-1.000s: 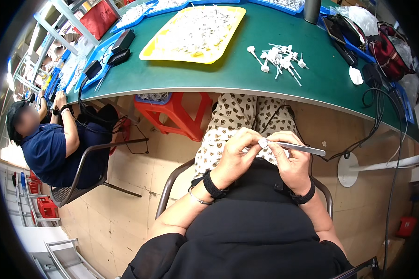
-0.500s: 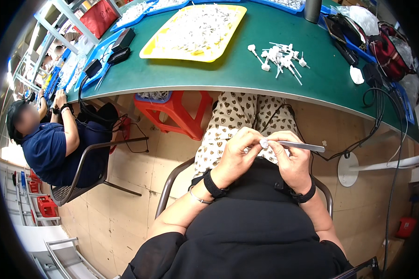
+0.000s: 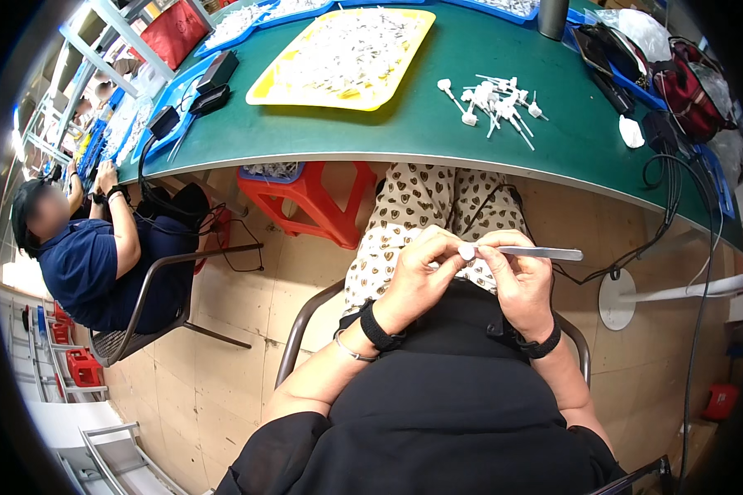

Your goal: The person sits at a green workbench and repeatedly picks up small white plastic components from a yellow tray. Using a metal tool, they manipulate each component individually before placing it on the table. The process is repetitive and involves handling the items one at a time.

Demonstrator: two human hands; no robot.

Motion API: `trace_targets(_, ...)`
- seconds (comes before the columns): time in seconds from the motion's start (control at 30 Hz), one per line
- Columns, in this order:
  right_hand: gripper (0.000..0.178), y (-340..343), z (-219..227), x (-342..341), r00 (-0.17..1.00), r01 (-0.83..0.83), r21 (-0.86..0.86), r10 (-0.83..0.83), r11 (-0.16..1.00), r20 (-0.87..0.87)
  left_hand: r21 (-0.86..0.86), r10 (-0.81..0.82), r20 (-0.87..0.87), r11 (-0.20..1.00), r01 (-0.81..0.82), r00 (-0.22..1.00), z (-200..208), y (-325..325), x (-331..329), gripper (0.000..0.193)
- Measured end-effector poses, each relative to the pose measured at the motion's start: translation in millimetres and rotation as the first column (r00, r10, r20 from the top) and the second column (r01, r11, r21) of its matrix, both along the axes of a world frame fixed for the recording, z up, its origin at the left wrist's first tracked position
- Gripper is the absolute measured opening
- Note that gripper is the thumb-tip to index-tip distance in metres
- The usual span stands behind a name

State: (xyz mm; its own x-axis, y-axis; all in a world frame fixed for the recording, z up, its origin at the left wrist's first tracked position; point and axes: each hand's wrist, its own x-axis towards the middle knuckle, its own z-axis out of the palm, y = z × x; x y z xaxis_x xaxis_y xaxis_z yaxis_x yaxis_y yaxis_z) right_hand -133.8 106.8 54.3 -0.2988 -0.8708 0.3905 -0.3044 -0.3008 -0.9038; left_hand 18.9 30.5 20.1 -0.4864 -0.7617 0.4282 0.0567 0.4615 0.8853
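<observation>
Above my lap, my left hand [image 3: 428, 272] is closed, pinching a small white round plastic piece [image 3: 467, 252] between thumb and fingertips. The fingers of my right hand [image 3: 520, 279] are wrapped round metal tweezers [image 3: 553, 253], whose broad end sticks out to the right. The tweezers' tips are hidden by my fingers near the white piece. On the green table ahead lies a loose pile of white plastic parts [image 3: 497, 101] with thin stems. A yellow tray [image 3: 260, 92] to its left is heaped with small white and clear parts.
The green table's front edge [image 3: 330, 157] runs beyond my knees. A red stool [image 3: 305, 206] with a blue tray stands beneath it. Black cables [image 3: 677, 198] hang at the right, near bags [image 3: 693, 91]. A co-worker [image 3: 107, 247] sits at the left.
The tweezers in my right hand have shifted slightly to the right and their broad end has risen a little. The white piece has turned, its round face showing more. My left hand is nearly still.
</observation>
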Motion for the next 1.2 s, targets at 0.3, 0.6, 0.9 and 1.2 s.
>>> trace_targets(0.3,0.003,-1.2,2.0,1.2,1.0,0.002,0.003,-0.002,1.0,0.008,0.036,-0.007,0.006,0.999,0.007,1.0,-0.8,0.9,0.3,0.008)
trace_targets(0.6,0.003,-1.2,0.7,1.7,0.999,0.018,0.016,-0.019,1.0,0.039,0.03,-0.016,0.009,0.999,0.016,1.0,-1.6,0.2,0.4,0.008)
trace_targets(0.9,0.003,-0.2,0.6,0.5,0.999,0.013,0.032,-0.014,0.999,0.044,0.027,-0.008,0.013,1.0,0.007,1.0,-1.0,1.2,0.8,0.008)
trace_targets(1.2,0.003,-0.1,2.9,0.2,1.0,0.024,0.012,-0.024,1.0,-0.017,0.005,-0.01,0.011,1.0,0.01,1.0,-3.1,0.5,0.1,0.009)
